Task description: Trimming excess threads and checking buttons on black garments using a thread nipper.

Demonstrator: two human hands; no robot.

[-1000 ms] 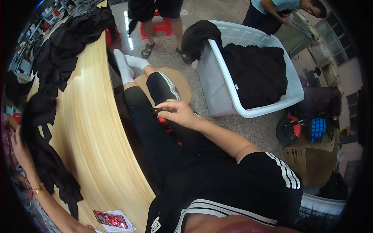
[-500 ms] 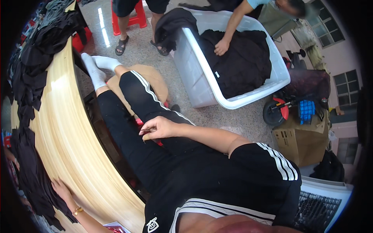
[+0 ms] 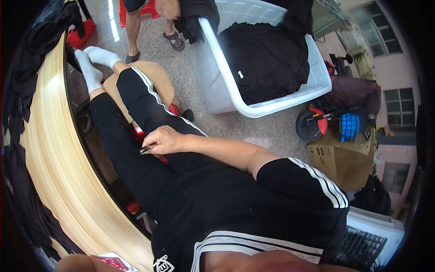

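My right hand (image 3: 165, 139) is held over my lap, its fingers closed around a small dark tool with a narrow end (image 3: 147, 148); its exact kind is not clear. My left hand is out of sight; only a bare part of my left arm (image 3: 74, 263) shows at the lower left. To my left stands a curved-looking pale wooden table (image 3: 63, 136). Dark fabric pieces (image 3: 31, 204) lie heaped along its far left side. A red and white printed sheet (image 3: 115, 262) rests at the table's near end.
Beyond my legs, a large white plastic tub (image 3: 272, 108) holds dark cloth (image 3: 267, 59). Another person's blurred hand (image 3: 167, 7) is near cloth draped over its rim. A cardboard box (image 3: 337, 165), a small wheeled vehicle (image 3: 310, 124) and a white fan unit (image 3: 374, 235) stand at right.
My left hand has left the table and gone out of view. The right hand has turned, showing the dark tool. The other person's arm has come out of the tub.
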